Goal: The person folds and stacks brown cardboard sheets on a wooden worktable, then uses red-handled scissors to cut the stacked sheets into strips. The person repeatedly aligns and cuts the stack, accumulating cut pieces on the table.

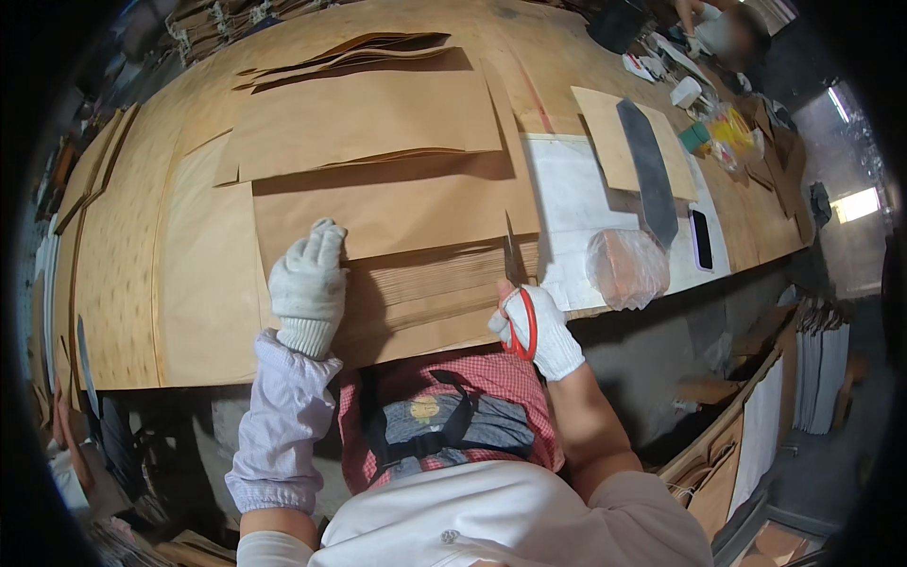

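Observation:
My left hand (309,281), in a white knit glove, rests on the near left part of a stack of brown paper sheets (397,213). Its fingers point away from me, close together and slightly bent at the tips; the thumb is hard to make out. Under the top sheets, layered brown paper edges (430,293) fan out toward me. My right hand (548,331), also gloved, grips scissors (531,326) by their red handles. Their blades point away from me, over the right end of the layered edges, and look nearly closed.
More folded brown paper (368,118) lies farther back. To the right are a plastic-wrapped bundle (628,267), a phone (701,239), a dark grey strip (650,170) and a pale board (605,142). A co-worker (727,38) is at the far right. The wooden table's (118,283) front edge is before me.

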{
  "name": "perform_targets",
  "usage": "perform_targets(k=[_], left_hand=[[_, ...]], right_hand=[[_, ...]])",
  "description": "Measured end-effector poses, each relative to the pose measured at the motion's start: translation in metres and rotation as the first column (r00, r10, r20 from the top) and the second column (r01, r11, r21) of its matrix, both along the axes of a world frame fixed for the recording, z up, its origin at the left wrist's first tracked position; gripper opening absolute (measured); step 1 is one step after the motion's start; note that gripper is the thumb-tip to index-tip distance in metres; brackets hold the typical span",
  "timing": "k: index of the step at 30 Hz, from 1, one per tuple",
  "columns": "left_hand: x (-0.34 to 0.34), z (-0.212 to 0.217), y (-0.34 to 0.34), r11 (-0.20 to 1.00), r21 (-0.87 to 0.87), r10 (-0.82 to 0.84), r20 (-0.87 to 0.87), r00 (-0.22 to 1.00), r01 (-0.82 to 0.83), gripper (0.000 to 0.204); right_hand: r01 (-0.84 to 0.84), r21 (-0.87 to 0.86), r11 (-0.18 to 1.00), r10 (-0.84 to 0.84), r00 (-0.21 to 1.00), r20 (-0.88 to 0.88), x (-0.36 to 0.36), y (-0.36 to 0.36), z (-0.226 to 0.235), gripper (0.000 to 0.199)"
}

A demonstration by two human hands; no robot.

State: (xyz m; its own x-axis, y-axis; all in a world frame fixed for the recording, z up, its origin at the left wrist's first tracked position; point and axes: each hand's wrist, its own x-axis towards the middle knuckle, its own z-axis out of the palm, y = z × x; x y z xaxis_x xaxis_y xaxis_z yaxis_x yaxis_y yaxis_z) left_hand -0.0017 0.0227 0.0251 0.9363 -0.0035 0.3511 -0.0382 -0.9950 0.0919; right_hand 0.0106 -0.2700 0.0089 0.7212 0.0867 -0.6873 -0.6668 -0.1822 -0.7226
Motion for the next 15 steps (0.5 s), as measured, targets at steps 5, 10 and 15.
perform_targets(k=[5,10,15], left_hand=[[-0.027,-0.021,0.050,0.969,-0.211,0.191,0.299,0.935,-0.131,0.067],[-0.030,-0.021,0.079,0.908,-0.411,0.045,0.293,0.955,0.084,0.057],[-0.029,-0.020,0.087,0.955,-0.293,0.021,0.244,0.970,0.053,0.052]], right_hand=[[-0.098,0.295,0.951,0.028,0.973,0.231,-0.010,0.014,-0.022,0.057],[-0.433,0.665,0.609,0.512,0.854,0.087,-0.026,0.115,-0.038,0.051],[-0.313,0.541,0.781,0.456,0.877,-0.151,-0.038,0.213,-0.001,0.049]])
